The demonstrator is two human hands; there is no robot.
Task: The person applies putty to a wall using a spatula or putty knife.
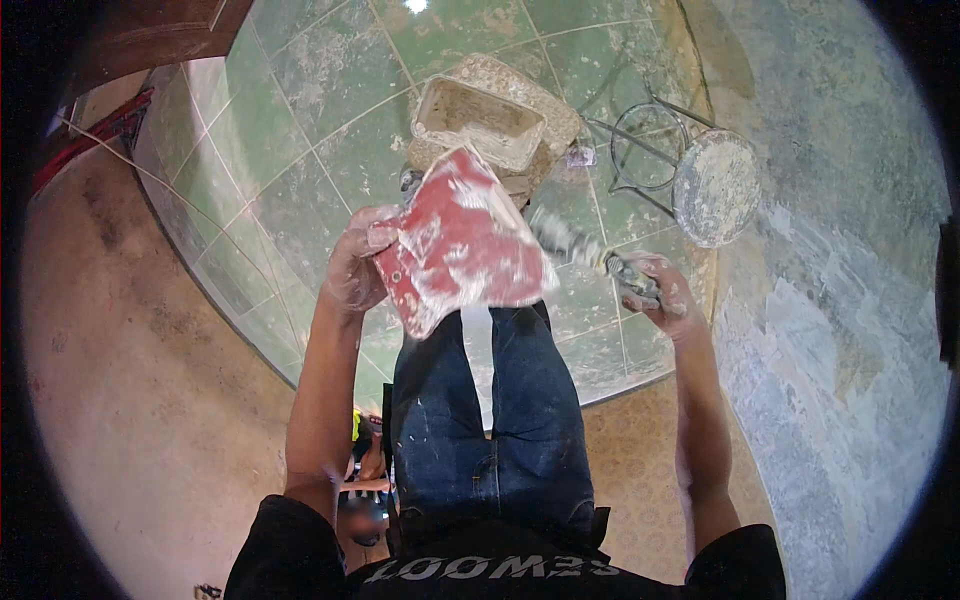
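Head view shows a red sheet (462,240) between both hands (356,262) (672,292), left gripping it.

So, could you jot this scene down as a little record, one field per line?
Left hand: grips the edge of a red board smeared with white
Right hand: holds a slim tool, its far end blurred
Beyond the board: a crusted rectangular tub
Toward the right: a round-seated stool
Floor: green tiles, pale smears
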